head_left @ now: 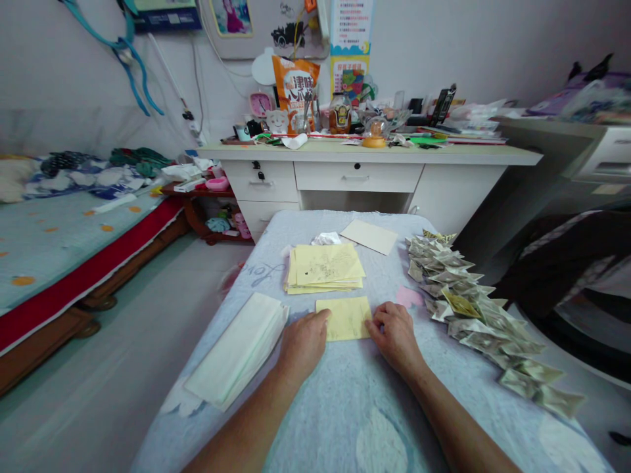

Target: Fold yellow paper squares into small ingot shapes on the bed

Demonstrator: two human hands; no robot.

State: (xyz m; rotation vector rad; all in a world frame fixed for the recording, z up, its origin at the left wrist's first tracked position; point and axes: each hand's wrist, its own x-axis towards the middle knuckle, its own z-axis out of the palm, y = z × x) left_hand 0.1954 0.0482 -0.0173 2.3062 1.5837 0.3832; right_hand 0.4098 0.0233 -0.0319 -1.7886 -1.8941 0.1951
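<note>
A folded sheet of yellow paper (344, 320) lies flat on the cloth-covered table (315, 420) between my two hands. At its left edge my left hand (304, 343) is closed, the thumb pressing on the paper. My right hand (393, 332) has its fingers curled together at the opposite edge. Just beyond lies a stack of yellow sheets (328, 266), the top one bearing dark drawn lines. To the left of my left hand rests a bundle of long folded white paper (239, 351).
Rows of folded paper pieces (473, 315) line the table's right side. A cream card (369, 236) and crumpled white tissue (327, 238) lie behind the stack. Beyond stands a white desk (355, 157) crowded with items. A bed (73, 243) is at left, a washing machine (601, 157) at right.
</note>
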